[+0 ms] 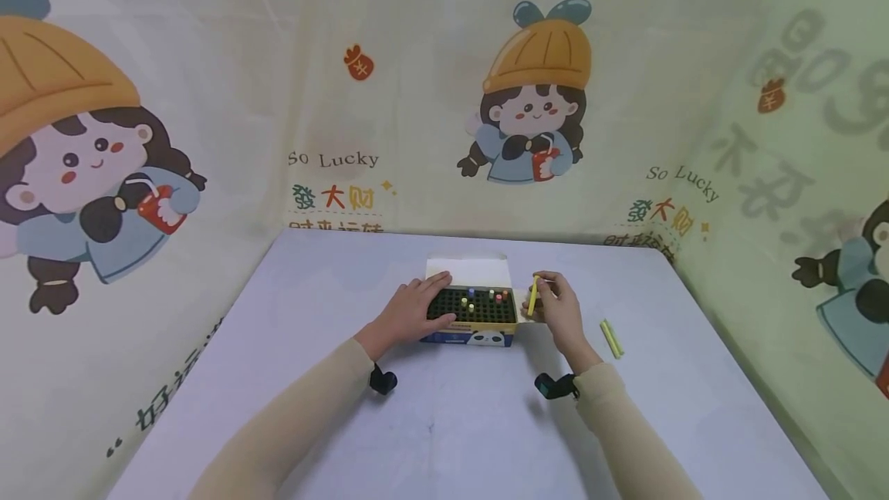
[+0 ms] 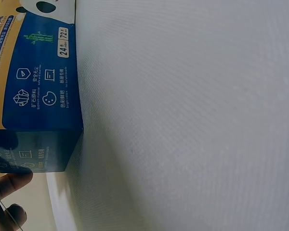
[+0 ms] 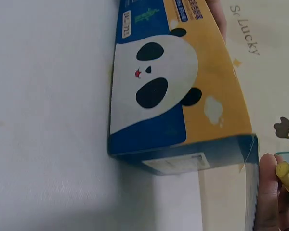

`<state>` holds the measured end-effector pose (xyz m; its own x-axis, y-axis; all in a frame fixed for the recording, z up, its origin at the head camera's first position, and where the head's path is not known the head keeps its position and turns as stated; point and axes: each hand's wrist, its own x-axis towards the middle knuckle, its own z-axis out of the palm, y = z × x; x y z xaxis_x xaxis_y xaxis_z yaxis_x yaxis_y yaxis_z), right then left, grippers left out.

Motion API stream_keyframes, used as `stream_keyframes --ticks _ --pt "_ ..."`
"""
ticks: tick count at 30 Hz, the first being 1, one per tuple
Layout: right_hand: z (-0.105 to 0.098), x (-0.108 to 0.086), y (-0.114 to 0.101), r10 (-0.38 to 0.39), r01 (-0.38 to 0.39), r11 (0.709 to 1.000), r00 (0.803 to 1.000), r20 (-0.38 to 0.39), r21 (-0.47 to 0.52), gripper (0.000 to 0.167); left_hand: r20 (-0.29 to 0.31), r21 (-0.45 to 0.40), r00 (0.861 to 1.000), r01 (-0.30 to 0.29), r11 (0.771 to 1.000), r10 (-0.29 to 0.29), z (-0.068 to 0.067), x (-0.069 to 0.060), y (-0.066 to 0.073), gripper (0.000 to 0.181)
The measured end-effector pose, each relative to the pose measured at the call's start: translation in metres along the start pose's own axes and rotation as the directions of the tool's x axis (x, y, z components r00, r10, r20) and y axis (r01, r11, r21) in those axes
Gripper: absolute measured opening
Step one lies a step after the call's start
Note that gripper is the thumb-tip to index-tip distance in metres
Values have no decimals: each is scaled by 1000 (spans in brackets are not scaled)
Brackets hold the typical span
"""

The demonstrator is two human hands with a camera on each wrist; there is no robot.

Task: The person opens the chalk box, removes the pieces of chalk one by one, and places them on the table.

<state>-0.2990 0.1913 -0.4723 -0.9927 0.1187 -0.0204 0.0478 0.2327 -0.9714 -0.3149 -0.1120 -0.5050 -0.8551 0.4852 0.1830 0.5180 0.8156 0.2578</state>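
Well, left hand: curled round the left end of the box, my thumb over the near edge and fingers toward the far side.
Box: blue and yellow, panda on the near side, standing on the table; thin card, I'd guess, so I'd press only lightly at its ends.
Lid: white inside, folded back along the far edge.
Black holder: rows of holes, a few coloured sticks standing in it.
Yellow stick: slightly tilted, held up just right of the box; it looks like chalk, so probably light, stiff, dusty and easily snapped, best pinched gently around the middle.
Right hand: my thumb and fingers pinch that stick, apart from my other hand.
Loose sticks: yellowish-green, side by side on the table, farthest right and nearer me.
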Motion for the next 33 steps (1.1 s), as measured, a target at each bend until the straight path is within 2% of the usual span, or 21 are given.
stream_keyframes --ticks 11,20,29,33 --pt "-17 5 13 41 -40 998 999 -21 52 38 0 7 1000 7 1000 -7 1 0 1 85" --pt "-26 10 25 64 -62 997 997 -37 47 40 6 10 1000 17 1000 -17 1 0 1 85" --pt "-37 11 30 69 -68 998 996 -48 15 42 24 27 999 27 999 -28 1 0 2 85" --pt "-43 13 31 50 -54 997 996 -68 -52 43 31 25 999 34 999 -34 0 0 2 85"
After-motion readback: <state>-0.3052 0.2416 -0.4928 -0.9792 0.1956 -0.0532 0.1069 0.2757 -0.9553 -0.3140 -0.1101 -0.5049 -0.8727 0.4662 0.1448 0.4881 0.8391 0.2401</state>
